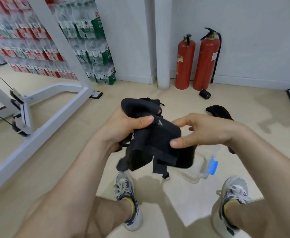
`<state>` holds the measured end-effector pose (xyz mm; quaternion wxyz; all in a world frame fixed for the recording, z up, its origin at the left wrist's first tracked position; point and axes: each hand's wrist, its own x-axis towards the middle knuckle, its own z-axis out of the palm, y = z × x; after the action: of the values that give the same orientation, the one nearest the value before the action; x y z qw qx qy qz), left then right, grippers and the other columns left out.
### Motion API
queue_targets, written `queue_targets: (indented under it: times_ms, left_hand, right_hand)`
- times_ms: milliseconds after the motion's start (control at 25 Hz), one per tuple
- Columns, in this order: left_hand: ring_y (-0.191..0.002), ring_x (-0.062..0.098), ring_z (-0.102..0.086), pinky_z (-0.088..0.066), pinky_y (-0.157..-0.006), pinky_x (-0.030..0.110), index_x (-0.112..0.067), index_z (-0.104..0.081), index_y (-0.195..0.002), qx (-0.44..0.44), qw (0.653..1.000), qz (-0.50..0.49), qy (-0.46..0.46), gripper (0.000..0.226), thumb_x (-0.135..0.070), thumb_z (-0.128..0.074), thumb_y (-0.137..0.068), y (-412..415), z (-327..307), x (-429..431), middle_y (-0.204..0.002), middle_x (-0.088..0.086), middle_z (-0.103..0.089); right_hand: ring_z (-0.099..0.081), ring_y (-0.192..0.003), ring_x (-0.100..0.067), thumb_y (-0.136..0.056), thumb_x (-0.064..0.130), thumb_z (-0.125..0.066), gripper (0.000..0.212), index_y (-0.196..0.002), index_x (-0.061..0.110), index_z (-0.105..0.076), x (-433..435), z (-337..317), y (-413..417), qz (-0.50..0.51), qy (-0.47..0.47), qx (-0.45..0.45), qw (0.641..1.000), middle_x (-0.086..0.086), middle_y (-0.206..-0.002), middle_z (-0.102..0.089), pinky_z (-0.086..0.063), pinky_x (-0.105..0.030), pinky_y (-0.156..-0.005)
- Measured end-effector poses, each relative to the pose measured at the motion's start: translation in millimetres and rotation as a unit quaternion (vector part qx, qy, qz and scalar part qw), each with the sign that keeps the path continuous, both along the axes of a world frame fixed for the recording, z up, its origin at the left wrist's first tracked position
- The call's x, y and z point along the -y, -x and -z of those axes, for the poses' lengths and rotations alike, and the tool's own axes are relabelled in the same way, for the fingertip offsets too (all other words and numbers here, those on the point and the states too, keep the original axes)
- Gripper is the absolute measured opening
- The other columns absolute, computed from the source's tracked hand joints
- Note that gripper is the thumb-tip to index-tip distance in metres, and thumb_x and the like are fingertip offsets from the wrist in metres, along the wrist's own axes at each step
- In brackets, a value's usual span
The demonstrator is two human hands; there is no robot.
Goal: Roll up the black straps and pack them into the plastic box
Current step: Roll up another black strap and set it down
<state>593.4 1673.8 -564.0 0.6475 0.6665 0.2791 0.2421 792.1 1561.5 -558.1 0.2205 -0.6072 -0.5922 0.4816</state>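
I hold a wide black strap (155, 143) in front of me, partly folded over itself, with loose ends hanging down. My left hand (123, 127) grips its upper left part, thumb pressed on top. My right hand (204, 131) pinches its right side between thumb and fingers. The clear plastic box (196, 170) with a blue latch lies on the floor just below the strap, mostly hidden by it. Another black strap (219, 112) lies flat on the floor behind my right hand. A rolled black strap (205, 94) sits near the fire extinguishers.
Two red fire extinguishers (197, 60) stand against the white wall. A white metal gym frame (43, 100) fills the left side. Stacked packs of bottled water (89, 42) lean behind it. My feet in grey sneakers (127, 200) rest on the beige floor.
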Motion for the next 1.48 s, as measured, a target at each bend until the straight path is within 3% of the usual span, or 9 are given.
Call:
queue_targets:
  times_ms: [160, 480, 600, 800, 920, 1040, 1120, 1280, 1480]
  left_hand:
    - [-0.074, 0.013, -0.07, -0.056, -0.064, 0.022, -0.007, -0.069, -0.097, -0.019, 0.999, -0.033, 0.007, 0.011, -0.012, -0.06, -0.095, -15.5, 2.8, 12.4, -0.079, 0.002, -0.073]
    - [-0.083, 0.022, -0.07, -0.057, -0.083, 0.043, -0.01, -0.07, -0.102, -0.063, 0.987, -0.141, 0.035, 0.027, -0.025, -0.049, -0.104, -4.1, -1.3, -7.3, -0.094, 0.011, -0.076]
    - [-0.071, 0.018, -0.074, -0.062, -0.063, 0.034, -0.017, -0.071, -0.097, -0.07, 0.986, -0.097, 0.119, 0.024, -0.027, -0.05, -0.103, -17.2, 4.6, 13.9, -0.081, 0.003, -0.076]
    - [-0.063, -0.005, -0.058, -0.044, -0.047, 0.008, -0.015, -0.063, -0.104, -0.16, 0.981, -0.093, -0.051, 0.017, -0.005, -0.05, -0.099, -34.3, 29.8, 17.7, -0.075, -0.008, -0.065]
    - [-0.091, 0.015, -0.054, -0.042, -0.063, 0.018, -0.008, -0.054, -0.121, -0.215, 0.965, -0.108, -0.103, 0.029, -0.003, -0.059, -0.093, -37.1, 43.4, 16.5, -0.1, 0.001, -0.055]
    - [-0.09, 0.022, -0.057, -0.049, -0.075, 0.035, -0.03, -0.057, -0.091, -0.1, 0.97, -0.08, -0.207, 0.012, -0.02, -0.055, -0.084, -34.7, 36.9, 16.5, -0.09, -0.001, -0.06]
    - [-0.105, 0.029, -0.048, -0.046, -0.09, 0.045, -0.023, -0.066, -0.096, -0.174, 0.905, -0.077, -0.381, 0.024, -0.028, -0.044, -0.088, -28.2, 32.7, 12.0, -0.104, 0.006, -0.063]
    - [-0.1, 0.028, -0.033, -0.026, -0.092, 0.044, -0.013, -0.075, -0.083, -0.336, 0.655, -0.087, -0.671, 0.026, -0.032, -0.057, -0.083, -18.8, 34.5, 13.5, -0.092, 0.012, -0.062]
    - [-0.098, 0.027, -0.038, -0.032, -0.089, 0.045, -0.021, -0.071, -0.075, -0.317, 0.623, 0.008, -0.715, 0.025, -0.011, -0.049, -0.074, -29.4, 42.5, 47.0, -0.101, 0.006, -0.06]
  right_hand:
    - [-0.071, -0.09, -0.02, -0.078, 0.032, -0.075, 0.039, -0.1, 0.0, -0.073, -12.3, 17.2, 23.9, 0.093, -0.04, -0.12, 0.988, -0.016, -0.1, -0.075, -0.054, -0.039, -0.092]
    - [-0.072, -0.09, -0.02, -0.081, -0.015, -0.055, 0.04, -0.105, 0.013, -0.069, -3.0, 3.5, -13.6, 0.175, -0.105, -0.343, 0.917, -0.007, -0.097, -0.075, -0.057, -0.027, -0.073]
    - [-0.069, -0.088, -0.022, -0.072, -0.026, -0.05, 0.049, -0.104, 0.007, -0.067, -10.4, 11.9, 4.6, 0.192, -0.125, -0.317, 0.92, -0.01, -0.094, -0.073, -0.053, -0.03, -0.076]
    - [-0.056, -0.075, -0.023, -0.053, 0.004, -0.049, 0.043, -0.094, 0.002, -0.063, -19.9, 30.3, 39.0, 0.272, -0.091, -0.251, 0.924, -0.009, -0.078, -0.062, -0.041, -0.034, -0.07]
    - [-0.063, -0.076, -0.02, -0.067, 0.022, -0.066, 0.022, -0.086, 0.014, -0.062, -19.4, 29.2, 44.6, 0.268, -0.044, -0.32, 0.908, -0.002, -0.078, -0.067, -0.049, -0.034, -0.071]
    - [-0.069, -0.074, -0.02, -0.084, 0.02, -0.075, 0.018, -0.096, 0.007, -0.069, -16.2, 22.6, 35.6, 0.249, -0.055, -0.305, 0.917, -0.007, -0.083, -0.074, -0.057, -0.027, -0.069]
    - [-0.069, -0.069, -0.019, -0.09, 0.01, -0.066, 0.009, -0.095, 0.006, -0.072, -13.9, 13.7, 21.1, 0.307, -0.094, -0.326, 0.889, -0.008, -0.081, -0.075, -0.057, -0.024, -0.061]
    - [-0.067, -0.087, -0.024, -0.086, 0.022, -0.061, 0.02, -0.098, 0.015, -0.075, -5.6, 0.2, -11.0, 0.314, -0.084, -0.468, 0.822, -0.009, -0.096, -0.073, -0.052, -0.026, -0.058]
    - [-0.071, -0.074, -0.019, -0.093, 0.013, -0.059, 0.018, -0.103, 0.004, -0.071, -9.2, 16.3, 1.2, 0.305, -0.062, -0.382, 0.87, -0.011, -0.089, -0.075, -0.06, -0.027, -0.068]
